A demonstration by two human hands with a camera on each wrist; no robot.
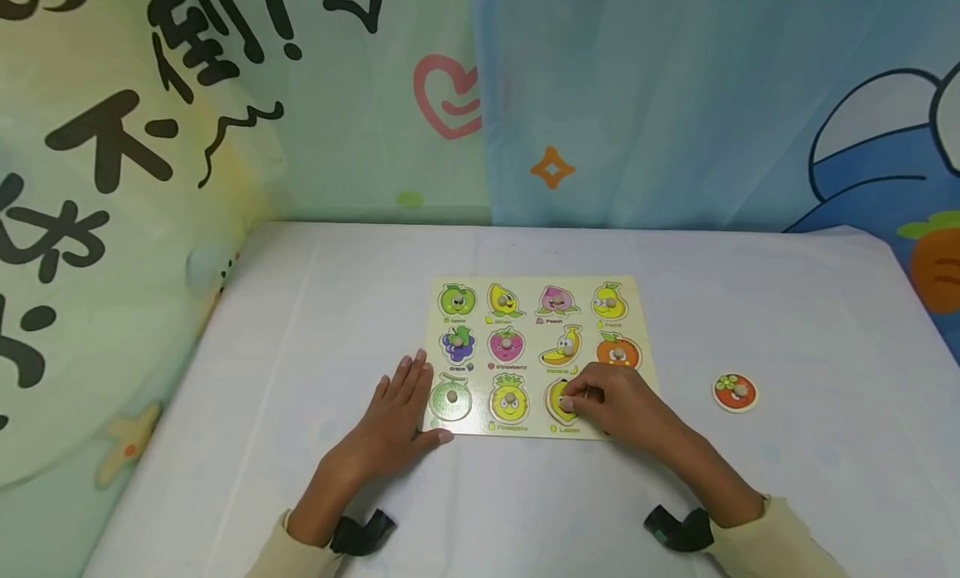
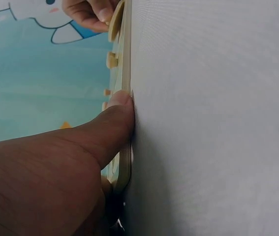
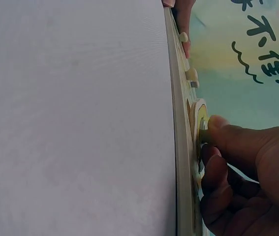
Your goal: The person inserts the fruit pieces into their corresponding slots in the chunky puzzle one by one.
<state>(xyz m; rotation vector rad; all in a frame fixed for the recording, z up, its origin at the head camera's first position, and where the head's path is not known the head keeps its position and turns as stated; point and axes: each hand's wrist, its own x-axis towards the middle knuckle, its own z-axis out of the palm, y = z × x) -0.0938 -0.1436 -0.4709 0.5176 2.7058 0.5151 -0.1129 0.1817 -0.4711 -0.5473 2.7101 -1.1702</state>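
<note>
A pale yellow wooden fruit puzzle board [image 1: 481, 399] lies on the white table. At the lemon place in its bottom row, my right hand [image 1: 630, 407] pinches the small knob of the lemon puzzle piece [image 1: 556, 400] between thumb and fingers. The lemon piece [image 2: 116, 22] tilts away from the board in the left wrist view; part of it is hidden by the fingers in the head view. My left hand [image 1: 390, 428] rests at the board's lower left corner, fingers straight along its left side, with the thumb [image 2: 112, 118] against the front edge.
To the right of the board a round tomato piece [image 1: 735, 392] with a knob lies on the white tablecloth [image 1: 360, 311]. Several knobbed fruit pieces sit in the board, among them a pineapple [image 1: 509, 403] and a strawberry [image 1: 506, 349]. Printed curtains [image 1: 637, 87] stand behind the table.
</note>
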